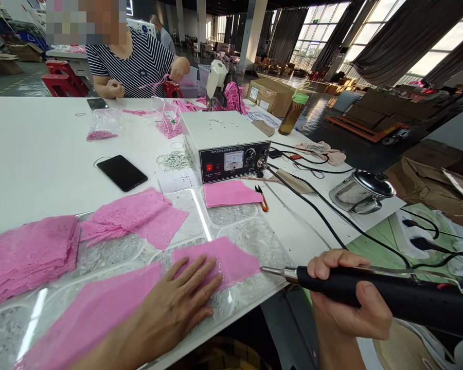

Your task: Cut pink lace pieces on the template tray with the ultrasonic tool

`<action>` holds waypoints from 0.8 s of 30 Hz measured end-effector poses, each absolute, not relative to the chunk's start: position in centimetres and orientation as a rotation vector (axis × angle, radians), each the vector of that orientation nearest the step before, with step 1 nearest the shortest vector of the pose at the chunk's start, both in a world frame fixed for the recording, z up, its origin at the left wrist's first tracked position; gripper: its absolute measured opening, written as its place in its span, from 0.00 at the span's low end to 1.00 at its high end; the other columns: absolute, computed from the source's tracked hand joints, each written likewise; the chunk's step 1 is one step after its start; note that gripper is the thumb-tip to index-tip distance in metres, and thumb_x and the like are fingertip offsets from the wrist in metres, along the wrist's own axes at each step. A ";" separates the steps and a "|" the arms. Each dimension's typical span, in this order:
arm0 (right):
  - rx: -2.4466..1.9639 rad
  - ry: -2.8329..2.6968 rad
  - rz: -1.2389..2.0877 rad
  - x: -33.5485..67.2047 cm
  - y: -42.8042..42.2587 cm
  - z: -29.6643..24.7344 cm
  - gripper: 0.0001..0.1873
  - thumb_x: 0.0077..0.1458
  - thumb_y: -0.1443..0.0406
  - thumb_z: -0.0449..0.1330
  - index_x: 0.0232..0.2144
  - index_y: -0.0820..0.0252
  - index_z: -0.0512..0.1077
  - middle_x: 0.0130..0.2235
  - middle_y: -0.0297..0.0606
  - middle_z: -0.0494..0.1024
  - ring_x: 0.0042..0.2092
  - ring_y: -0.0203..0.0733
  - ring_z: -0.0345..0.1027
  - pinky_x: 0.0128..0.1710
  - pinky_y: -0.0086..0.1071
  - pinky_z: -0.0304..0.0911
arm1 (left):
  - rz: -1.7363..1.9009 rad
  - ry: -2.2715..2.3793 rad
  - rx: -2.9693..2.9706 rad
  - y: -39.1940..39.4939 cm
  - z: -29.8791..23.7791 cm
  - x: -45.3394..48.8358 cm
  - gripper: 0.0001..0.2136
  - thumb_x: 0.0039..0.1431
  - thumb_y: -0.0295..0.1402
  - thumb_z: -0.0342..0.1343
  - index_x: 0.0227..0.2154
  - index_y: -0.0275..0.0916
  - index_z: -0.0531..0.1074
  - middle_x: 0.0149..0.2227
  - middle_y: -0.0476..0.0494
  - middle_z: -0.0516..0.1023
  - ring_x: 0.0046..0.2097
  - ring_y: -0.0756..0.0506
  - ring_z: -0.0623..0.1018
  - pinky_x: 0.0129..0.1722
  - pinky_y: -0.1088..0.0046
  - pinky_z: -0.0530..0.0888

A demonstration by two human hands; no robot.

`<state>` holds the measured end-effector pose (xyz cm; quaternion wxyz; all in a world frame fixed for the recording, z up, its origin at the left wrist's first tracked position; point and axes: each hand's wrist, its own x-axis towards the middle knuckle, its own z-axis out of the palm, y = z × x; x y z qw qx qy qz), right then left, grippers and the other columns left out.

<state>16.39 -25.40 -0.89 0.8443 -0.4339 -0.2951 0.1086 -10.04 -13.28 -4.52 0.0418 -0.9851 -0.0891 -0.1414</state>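
Observation:
My left hand (185,295) lies flat with fingers stretched out, pressing on a pink fabric piece (237,262) over a clear sheet. In my right hand (347,293) is the black handle of a handheld ultrasonic welder (401,295), fingers wrapped round it. Its metal tip is at the right edge of the fabric; I cannot tell whether it touches. Another long pink piece (100,308) runs partly beneath my left forearm. Farther left are a stack of pink lace pieces (27,254) and a looser lace pile (135,216).
Behind stands a control box (231,146) with black cables trailing right. Around it are orange-handled snips (262,199), folded pink fabric (231,193), a phone (122,172), a glass mug (360,192) and a green-lidded bottle (293,113). A person in a striped top (139,61) sits opposite.

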 end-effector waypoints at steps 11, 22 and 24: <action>-0.912 -0.693 0.228 16.2 -25.2 -0.6 0.08 0.42 0.61 0.61 0.25 0.61 0.70 0.24 0.32 0.69 0.20 0.33 0.62 0.16 0.31 0.61 | -0.459 -0.261 -3.022 -13.2 -4.6 -10.1 0.22 0.70 0.42 0.42 0.63 0.43 0.58 0.64 0.42 0.61 0.63 0.37 0.64 0.60 0.57 0.63; -0.928 -0.520 0.213 16.5 -25.3 0.2 0.07 0.37 0.62 0.56 0.23 0.59 0.68 0.23 0.31 0.65 0.20 0.32 0.57 0.17 0.29 0.55 | -0.401 -0.296 -3.048 -13.3 -1.4 -9.8 0.21 0.70 0.43 0.41 0.59 0.39 0.64 0.60 0.39 0.67 0.59 0.37 0.69 0.54 0.58 0.69; -0.917 -0.492 0.220 16.5 -25.4 0.5 0.07 0.34 0.62 0.55 0.22 0.58 0.67 0.22 0.30 0.62 0.20 0.32 0.55 0.17 0.30 0.53 | -0.397 -0.370 -3.097 -13.2 0.5 -10.1 0.20 0.71 0.40 0.38 0.58 0.38 0.65 0.60 0.39 0.67 0.60 0.39 0.69 0.55 0.59 0.68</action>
